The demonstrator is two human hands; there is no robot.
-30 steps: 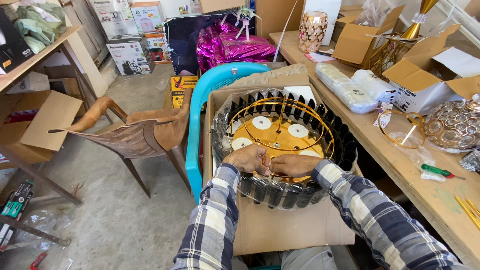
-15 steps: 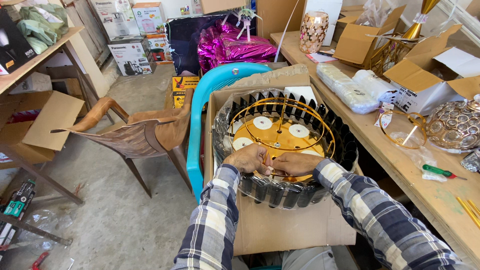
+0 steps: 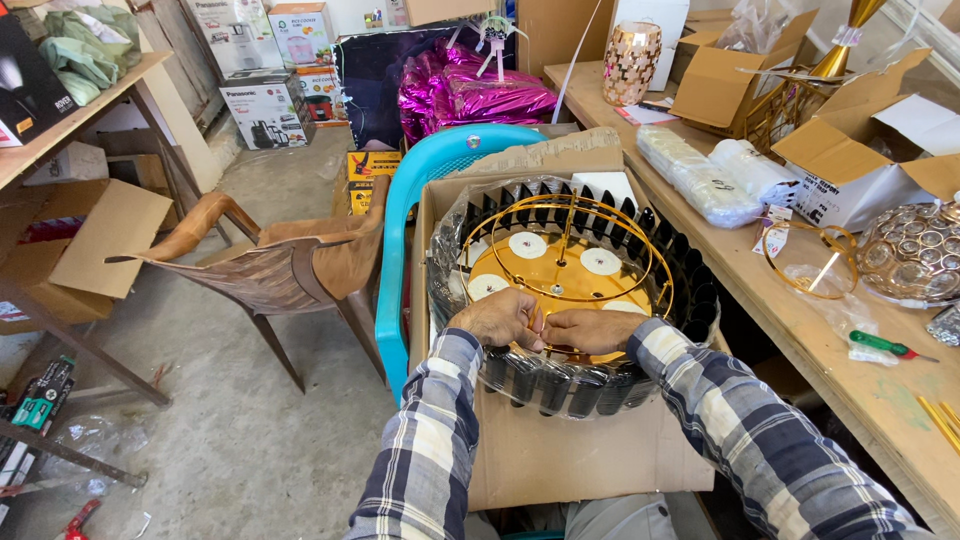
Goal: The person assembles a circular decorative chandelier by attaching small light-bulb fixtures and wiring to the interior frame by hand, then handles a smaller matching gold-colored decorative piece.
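Both hands at the near rim of the round black-and-gold light fixture (image 3: 565, 290), which sits in an open cardboard box (image 3: 560, 460) on a turquoise chair (image 3: 400, 250). Left hand (image 3: 500, 318) and right hand (image 3: 590, 328) have fingertips pressed together, pinching something small I can't make out on the gold ring. I judge the fitting partway done: most of the ring looks bare. Worktop (image 3: 880, 400) at right carries a crystal ball shade (image 3: 915, 252).

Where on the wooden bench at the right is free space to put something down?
Bare wood on the long wooden bench lies between the gold wire ring and the green-handled screwdriver, nearer its front edge. Further back, open cardboard boxes and wrapped white bundles crowd it.
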